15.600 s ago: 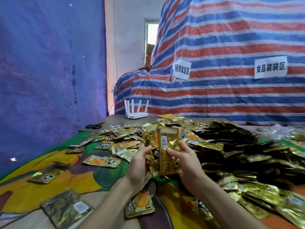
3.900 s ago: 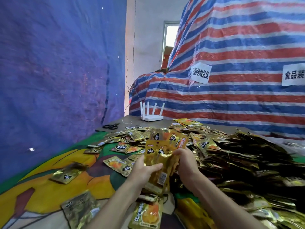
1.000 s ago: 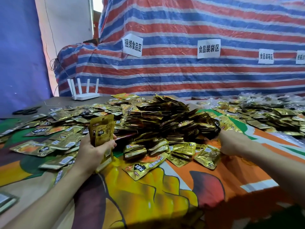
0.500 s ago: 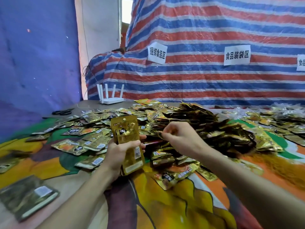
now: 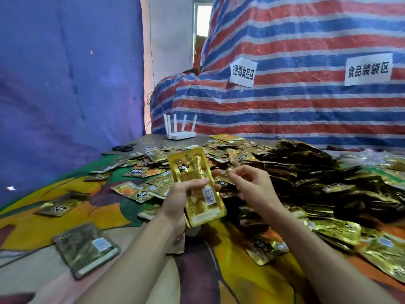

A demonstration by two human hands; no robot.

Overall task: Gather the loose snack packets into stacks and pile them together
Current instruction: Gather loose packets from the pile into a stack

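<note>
The left hand (image 5: 183,201) grips an upright stack of shiny gold foil snack packets (image 5: 197,185) in the middle of the scene, thumb across the front and fingers curled behind. The stack leans a little to the left at its top and is held above the colourful printed tablecloth (image 5: 232,273). The right hand (image 5: 252,189) hovers just right of the stack, fingers curled, thumb and forefinger drawn close by a scrap of gold foil; whether it pinches a packet I cannot tell.

A large heap of gold and dark foil packets (image 5: 306,172) lies to the right of the hands and beyond them, spreading to the right edge; a few of its packets lie flat on the cloth at near right. Loose scattered packets of the same kind (image 5: 140,172) lie flat on the left half, farther out; a single gold packet (image 5: 59,208) lies apart at the left; a flat bundle of packets with a white label (image 5: 85,249) lies at near left.

At the far edge of the table stands a white router with upright antennas (image 5: 179,130); black scissors (image 5: 123,148) lie to its left. Behind them hangs a red, white and blue striped tarpaulin (image 5: 295,106) bearing two white paper signs with black characters (image 5: 243,72); a blue sheet (image 5: 65,73) covers the left.
</note>
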